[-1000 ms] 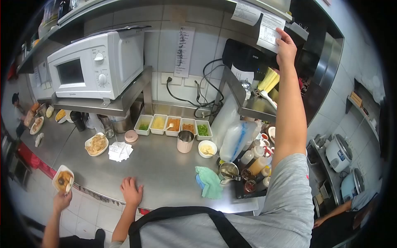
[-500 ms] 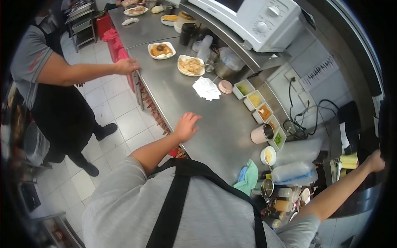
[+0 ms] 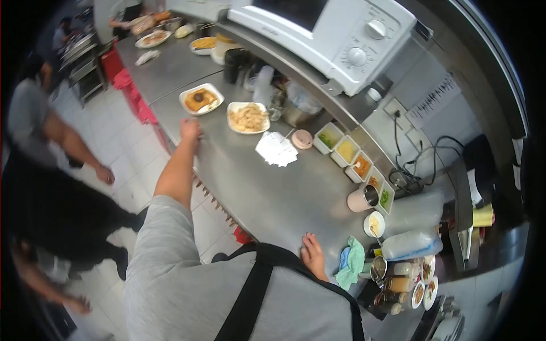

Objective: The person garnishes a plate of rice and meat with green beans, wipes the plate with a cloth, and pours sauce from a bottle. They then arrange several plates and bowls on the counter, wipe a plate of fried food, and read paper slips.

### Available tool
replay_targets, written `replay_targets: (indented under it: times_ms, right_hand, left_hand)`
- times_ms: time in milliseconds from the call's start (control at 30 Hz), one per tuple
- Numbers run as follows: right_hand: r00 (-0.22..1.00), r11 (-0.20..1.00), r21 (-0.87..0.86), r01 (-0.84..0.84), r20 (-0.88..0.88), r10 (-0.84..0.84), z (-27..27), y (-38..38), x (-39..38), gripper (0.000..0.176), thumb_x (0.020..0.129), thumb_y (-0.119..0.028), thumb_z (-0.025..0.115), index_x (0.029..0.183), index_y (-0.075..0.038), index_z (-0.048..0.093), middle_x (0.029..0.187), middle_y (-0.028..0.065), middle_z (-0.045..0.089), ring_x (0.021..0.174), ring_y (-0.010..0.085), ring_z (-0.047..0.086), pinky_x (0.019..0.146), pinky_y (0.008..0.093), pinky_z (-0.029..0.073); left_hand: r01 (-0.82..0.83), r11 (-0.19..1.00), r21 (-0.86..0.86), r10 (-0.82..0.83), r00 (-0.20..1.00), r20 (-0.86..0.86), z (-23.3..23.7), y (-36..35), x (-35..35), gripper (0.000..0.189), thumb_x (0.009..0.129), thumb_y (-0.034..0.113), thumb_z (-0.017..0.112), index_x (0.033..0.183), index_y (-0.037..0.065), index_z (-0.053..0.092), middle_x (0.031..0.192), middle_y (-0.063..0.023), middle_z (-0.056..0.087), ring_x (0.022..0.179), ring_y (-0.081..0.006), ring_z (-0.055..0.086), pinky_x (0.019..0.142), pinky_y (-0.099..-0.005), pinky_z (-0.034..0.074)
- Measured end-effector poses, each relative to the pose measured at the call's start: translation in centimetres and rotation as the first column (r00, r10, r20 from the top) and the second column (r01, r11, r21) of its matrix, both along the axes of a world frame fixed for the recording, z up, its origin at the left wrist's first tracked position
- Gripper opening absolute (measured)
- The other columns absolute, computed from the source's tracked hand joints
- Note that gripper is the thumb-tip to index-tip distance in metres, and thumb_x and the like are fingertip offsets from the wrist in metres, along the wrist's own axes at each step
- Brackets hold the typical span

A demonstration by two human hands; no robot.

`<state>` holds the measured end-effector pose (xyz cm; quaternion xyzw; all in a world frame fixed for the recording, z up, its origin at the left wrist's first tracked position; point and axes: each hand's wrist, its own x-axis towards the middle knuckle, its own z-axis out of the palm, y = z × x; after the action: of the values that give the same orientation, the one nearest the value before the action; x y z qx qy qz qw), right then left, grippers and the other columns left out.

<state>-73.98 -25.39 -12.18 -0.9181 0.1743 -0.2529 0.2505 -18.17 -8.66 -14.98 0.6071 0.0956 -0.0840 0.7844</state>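
Head view: looking down on a long steel counter (image 3: 267, 193).

Left hand (image 3: 190, 129) stretched far out toward ten o'clock, lying on the near edge of the counter. Fingers close together, nothing held or pinched.

Just past it, at about one o'clock from the hand: a white plate with brown food (image 3: 199, 99), near but not touching. At three o'clock from that hand: a second plate with pale food (image 3: 248, 117), then some paper slips (image 3: 277, 149).

Right hand (image 3: 313, 257) down at six o'clock, pressed flat on the counter edge, fingers together, holding nothing. Right beside it at three o'clock: a green and blue cloth (image 3: 351, 262).

Up at one o'clock: a white microwave (image 3: 335, 28) on a shelf. Over at nine o'clock: another person in a dark apron (image 3: 40, 193), standing on the floor with one hand (image 3: 105, 173) hanging low, well apart from the counter.

Seems to be a reach toward the plate with brown food, not yet touching it. Taking it would call for a bit more stretch and fingers under the rim, keeping it level so nothing slides off.
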Motion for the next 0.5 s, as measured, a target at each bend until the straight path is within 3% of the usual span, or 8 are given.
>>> replay_targets:
  times_ms: [67,167,233,333,367,467,500]
  right_hand:
    - [0.998,0.982,-0.183,0.041,-0.029,-0.047,-0.8,0.9,0.1,0.024,0.081,-0.006,0.056,0.104,-0.005,0.061,0.112,0.0159,0.056,0.11,0.0331,0.051,0.092,0.0416,0.041]
    - [0.997,0.986,-0.151,0.07,-0.015,-0.073,-0.8,0.3,0.3,0.025,0.079,-0.004,0.055,0.103,-0.006,0.062,0.113,0.0154,0.056,0.108,0.0345,0.051,0.092,0.0423,0.041]
    - [0.995,0.983,-0.162,0.086,-0.031,-0.092,-1.0,-0.5,0.1,0.027,0.077,-0.002,0.054,0.103,-0.006,0.061,0.114,0.0146,0.055,0.109,0.0344,0.05,0.092,0.0417,0.041]
    - [0.991,0.982,-0.155,0.105,-0.068,-0.117,-0.6,-1.0,0.1,0.031,0.075,-0.001,0.053,0.105,-0.006,0.06,0.116,0.0133,0.054,0.111,0.0328,0.049,0.094,0.0412,0.04]
    - [0.991,0.983,-0.156,0.097,-0.08,-0.11,-1.0,-0.8,-0.2,0.032,0.074,-0.001,0.053,0.106,-0.006,0.06,0.116,0.0128,0.054,0.112,0.0322,0.048,0.095,0.041,0.039]
    - [0.994,0.974,-0.205,0.095,-0.033,-0.104,-1.6,-1.0,-0.6,0.032,0.074,0.0,0.053,0.105,-0.007,0.06,0.117,0.0107,0.055,0.112,0.0292,0.05,0.094,0.0382,0.041]
    - [0.995,0.984,-0.161,0.079,-0.04,-0.087,-1.9,-1.1,-0.8,0.033,0.074,-0.002,0.051,0.106,-0.006,0.058,0.119,0.0112,0.053,0.116,0.0283,0.046,0.097,0.04,0.038]
  left_hand:
    - [0.039,0.999,-0.004,-0.039,0.999,-0.033,1.0,-0.3,1.8,0.042,0.09,0.02,0.052,0.125,0.009,0.032,0.085,-0.0122,0.057,0.059,-0.0157,0.055,0.049,-0.0255,0.048]
    - [0.195,0.98,-0.044,-0.196,0.981,-0.017,-0.9,-0.8,5.4,0.039,0.093,0.024,0.047,0.125,0.005,0.035,0.093,-0.0157,0.057,0.07,-0.0214,0.061,0.059,-0.0283,0.054]
    - [0.18,0.981,-0.069,-0.18,0.984,0.007,-2.8,-1.4,7.6,0.031,0.095,0.024,0.042,0.116,0.002,0.043,0.092,-0.0148,0.057,0.073,-0.0219,0.061,0.06,-0.0286,0.055]
    - [0.134,0.989,-0.068,-0.131,0.99,0.043,-3.7,-1.1,9.8,0.028,0.091,0.012,0.041,0.115,-0.004,0.044,0.098,-0.0155,0.057,0.079,-0.0249,0.062,0.068,-0.0332,0.058]
    - [0.149,0.985,-0.087,-0.143,0.987,0.071,-4.4,-0.3,10.2,0.029,0.091,0.013,0.044,0.115,-0.003,0.046,0.102,-0.0145,0.057,0.083,-0.0253,0.06,0.071,-0.035,0.056]
    - [0.406,0.906,-0.118,-0.364,0.891,0.27,-6.7,3.3,10.8,0.042,0.087,0.024,0.056,0.121,0.001,0.046,0.116,-0.012,0.055,0.096,-0.0246,0.058,0.075,-0.0355,0.053]
    - [0.392,0.918,-0.068,-0.366,0.899,0.238,-6.3,4.3,9.8,0.044,0.086,0.025,0.057,0.12,-0.001,0.046,0.113,-0.0123,0.057,0.095,-0.0242,0.059,0.076,-0.0369,0.053]
